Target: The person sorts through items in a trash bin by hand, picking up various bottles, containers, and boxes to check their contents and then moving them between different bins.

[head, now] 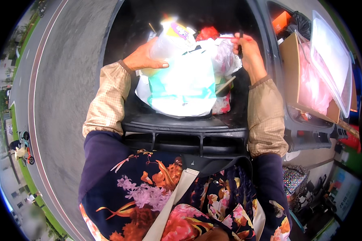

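Note:
In the head view my left hand is wrapped around a translucent plastic cup that bears a coloured print. A thin red stick, possibly a straw, is pinched in the fingers of my right hand. A narrow dark object also shows at those fingers; its kind is unclear. Below the cup, a white and turquoise bag stands in a black wheeled bin, washed out by glare. Crumpled plastic bags and a red wrapper lie behind and beside it.
At right, a second bin holds a cardboard box, a pink plastic bag, a clear plastic lid and a black bag. Paved road runs along the left. A patterned bag is at lower right.

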The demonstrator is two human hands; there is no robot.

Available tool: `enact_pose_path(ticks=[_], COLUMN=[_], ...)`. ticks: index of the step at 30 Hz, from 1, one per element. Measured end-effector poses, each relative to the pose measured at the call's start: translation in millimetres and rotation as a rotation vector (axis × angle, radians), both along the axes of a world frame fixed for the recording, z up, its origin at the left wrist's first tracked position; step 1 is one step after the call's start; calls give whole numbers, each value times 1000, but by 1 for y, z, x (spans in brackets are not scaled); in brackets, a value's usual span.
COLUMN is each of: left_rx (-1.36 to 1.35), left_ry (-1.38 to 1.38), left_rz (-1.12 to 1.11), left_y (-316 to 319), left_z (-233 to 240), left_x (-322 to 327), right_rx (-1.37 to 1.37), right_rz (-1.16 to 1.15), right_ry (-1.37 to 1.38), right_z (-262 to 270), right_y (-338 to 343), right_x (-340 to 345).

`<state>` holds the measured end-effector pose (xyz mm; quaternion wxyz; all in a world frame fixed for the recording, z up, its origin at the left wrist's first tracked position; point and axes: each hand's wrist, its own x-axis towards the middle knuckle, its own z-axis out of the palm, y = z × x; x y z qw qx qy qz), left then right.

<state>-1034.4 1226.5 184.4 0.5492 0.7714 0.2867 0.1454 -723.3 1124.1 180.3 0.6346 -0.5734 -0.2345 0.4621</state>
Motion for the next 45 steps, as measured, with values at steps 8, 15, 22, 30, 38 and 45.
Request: enact_pose_path(ticks=[8, 15, 22, 30, 38, 45], left_rx=[-73, -91, -167, -237, -233, 292], left_ry=[84, 104, 140, 82, 11, 87], left_rz=[-218, -284, -341, -327, -162, 55], left_y=[-4, -12, -21, -25, -22, -9], left_z=[0, 14, 21, 17, 11, 3], left_x=[-5, 2, 8, 7, 12, 8], right_rx=[35, 290, 404, 438, 193, -300], right_rz=[-50, 691, 645, 574, 712, 839], right_ry=[-1030, -635, -1094, -1227, -883, -89], right_z=[3, 32, 26, 27, 10, 13], right_y=[-9, -30, -31, -36, -28, -30], right_x=[15, -34, -37, -40, -46, -57])
